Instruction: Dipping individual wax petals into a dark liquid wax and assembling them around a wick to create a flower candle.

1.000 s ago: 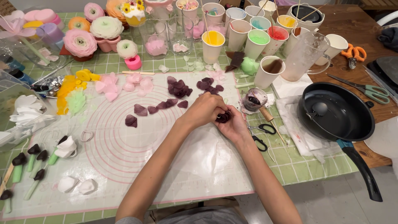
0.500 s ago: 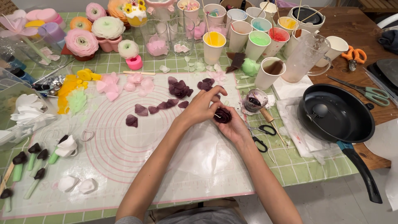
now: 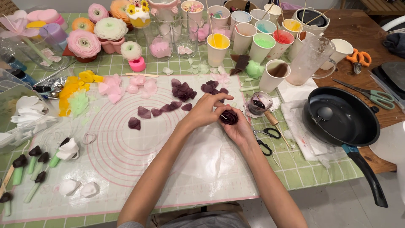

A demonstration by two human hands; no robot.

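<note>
Over the middle of a translucent work mat (image 3: 126, 160) with pink circles, my right hand (image 3: 238, 130) cups a small dark purple flower (image 3: 229, 117) made of layered petals. My left hand (image 3: 205, 110) rests against the flower's left side, fingers pressing on a petal. Loose dark purple petals (image 3: 182, 90) lie in clusters on the mat just beyond my hands, and a few more trail to the left near a single petal (image 3: 134, 123).
A black pan (image 3: 342, 120) with a ball in it sits right. Paper cups of coloured liquid (image 3: 264, 44), a clear jug (image 3: 310, 59), finished flowers (image 3: 84, 43), pink and yellow petals (image 3: 114, 87), scissors (image 3: 266, 139), white petals (image 3: 29, 109) and green-stemmed buds (image 3: 31, 162) surround the mat.
The purple flower has shifted slightly in my hands, and my left fingers have moved up against its side. Everything else on the table stays put.
</note>
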